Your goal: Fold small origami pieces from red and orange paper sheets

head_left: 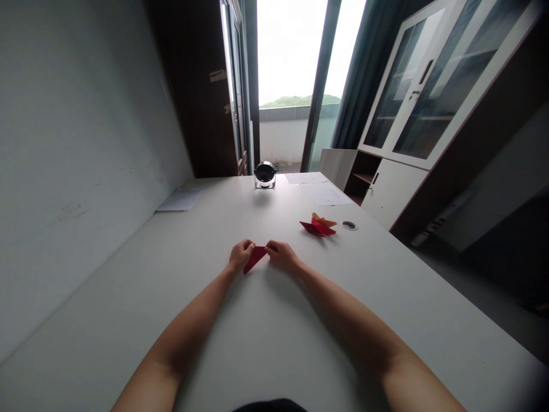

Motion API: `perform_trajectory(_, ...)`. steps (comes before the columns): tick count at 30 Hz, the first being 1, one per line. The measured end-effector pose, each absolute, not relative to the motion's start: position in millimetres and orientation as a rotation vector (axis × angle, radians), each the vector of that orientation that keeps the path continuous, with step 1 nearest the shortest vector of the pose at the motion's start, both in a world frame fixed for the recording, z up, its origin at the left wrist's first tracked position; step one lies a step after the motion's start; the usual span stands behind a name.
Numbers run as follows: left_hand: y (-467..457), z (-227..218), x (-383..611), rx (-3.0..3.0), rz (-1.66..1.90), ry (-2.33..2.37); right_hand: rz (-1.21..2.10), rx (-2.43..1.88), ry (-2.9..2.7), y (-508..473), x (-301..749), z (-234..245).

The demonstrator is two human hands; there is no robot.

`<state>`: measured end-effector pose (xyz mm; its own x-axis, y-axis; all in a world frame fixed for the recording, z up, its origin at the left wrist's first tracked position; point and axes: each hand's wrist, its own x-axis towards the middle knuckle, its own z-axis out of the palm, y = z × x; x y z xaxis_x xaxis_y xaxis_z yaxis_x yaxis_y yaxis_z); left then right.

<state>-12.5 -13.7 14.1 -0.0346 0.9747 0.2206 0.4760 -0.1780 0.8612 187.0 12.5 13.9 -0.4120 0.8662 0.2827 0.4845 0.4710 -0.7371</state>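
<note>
A folded piece of red paper (254, 258) lies on the white table (274, 320) in front of me. My left hand (240, 255) pinches its left side with curled fingers. My right hand (281, 254) pinches its upper right corner, fingers pressed together. Both forearms stretch out over the table towards it.
A small pile of folded red and orange paper shapes (318, 226) lies to the right, beside a round cable hole (349, 225). A small desk fan (265, 174) stands at the far end, with paper sheets (179, 200) on the left and more sheets (329, 196) on the right. A cabinet (386, 189) stands at the right.
</note>
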Motion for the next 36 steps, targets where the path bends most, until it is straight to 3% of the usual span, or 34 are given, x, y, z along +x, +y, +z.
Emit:
perform_trajectory(28, -13, 11, -13, 1.690, 1.186, 1.426, 0.899, -1.081, -1.855, 23, 191, 3)
perform_trajectory(36, -12, 6, -12, 1.593, 1.269, 1.326, 1.164, -0.915, -1.689, 20, 189, 8)
